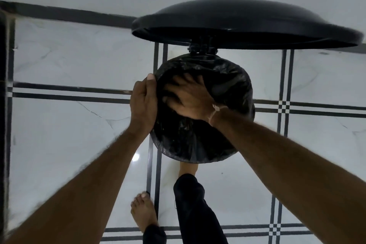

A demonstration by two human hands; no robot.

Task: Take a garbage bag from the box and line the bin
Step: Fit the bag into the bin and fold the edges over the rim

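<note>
A round black bin (200, 158) stands on the floor below me, its black lid (247, 24) tipped up behind it. A black garbage bag (235, 85) lies inside the bin, its edge folded over the rim. My left hand (143, 103) grips the bag-covered rim on the left side, thumb on top. My right hand (190, 97) reaches into the bin's mouth with fingers spread, pressing against the bag's inner wall. The box is out of sight.
White marble floor tiles (69, 125) with dark stripe borders surround the bin. My bare left foot (143, 212) and my right leg in a dark trouser (196, 210) stand just in front of the bin. A dark vertical edge (4, 105) runs along the far left.
</note>
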